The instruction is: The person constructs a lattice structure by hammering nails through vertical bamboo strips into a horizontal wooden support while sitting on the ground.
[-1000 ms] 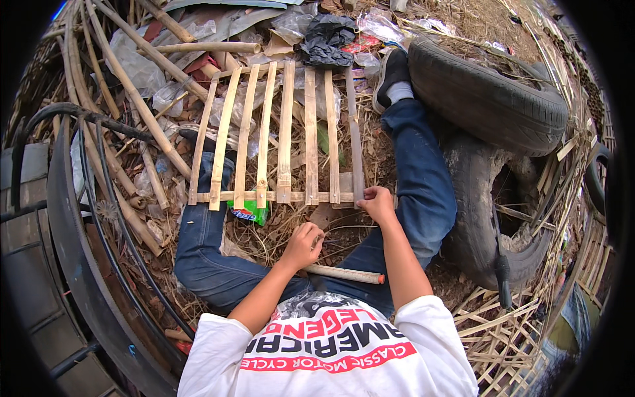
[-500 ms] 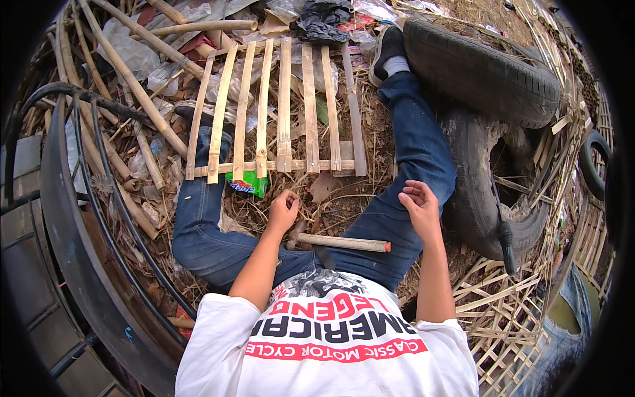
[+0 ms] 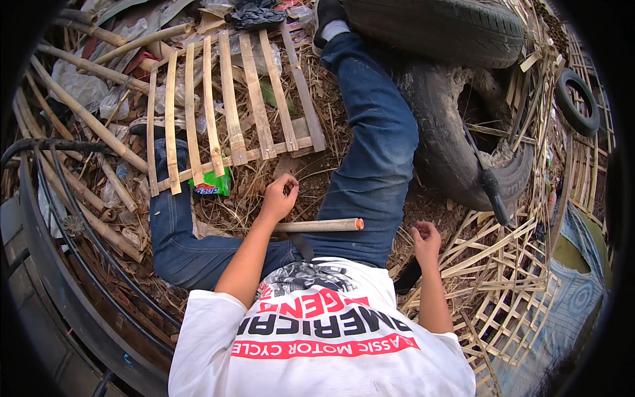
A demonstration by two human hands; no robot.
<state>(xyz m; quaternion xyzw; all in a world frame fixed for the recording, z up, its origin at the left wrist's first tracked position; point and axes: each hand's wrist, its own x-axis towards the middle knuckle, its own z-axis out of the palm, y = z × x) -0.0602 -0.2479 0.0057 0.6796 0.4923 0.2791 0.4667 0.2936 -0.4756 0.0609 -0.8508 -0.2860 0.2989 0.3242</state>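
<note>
My left hand (image 3: 280, 197) is raised just below the near end of a bamboo slat frame (image 3: 233, 106). Its fingers curl in toward the thumb, and whatever they hold, if anything, is too small to make out. My right hand (image 3: 426, 242) hovers beyond my right thigh, fingers loosely bent and apart, with nothing visible in it. Across my lap lies a hammer (image 3: 324, 225); its pale handle with an orange end shows, while my left forearm hides the head. The frame has several upright slats fixed to crosspieces and rests partly over my left leg. Beside its near crosspiece sits a green packet (image 3: 213, 183).
Two large worn tyres (image 3: 436, 33) (image 3: 430, 126) stand to the right, with a thin black-handled tool (image 3: 493, 190) leaning there. Woven bamboo lattice (image 3: 522, 311) and blue cloth (image 3: 572, 298) lie lower right. Bamboo poles (image 3: 86, 119) and black metal bars (image 3: 99, 258) crowd the left.
My right hand has moved down and away from my thigh toward the lattice. My left forearm now covers the hammer's head. The whole view has shifted, so the frame appears further left and tilted.
</note>
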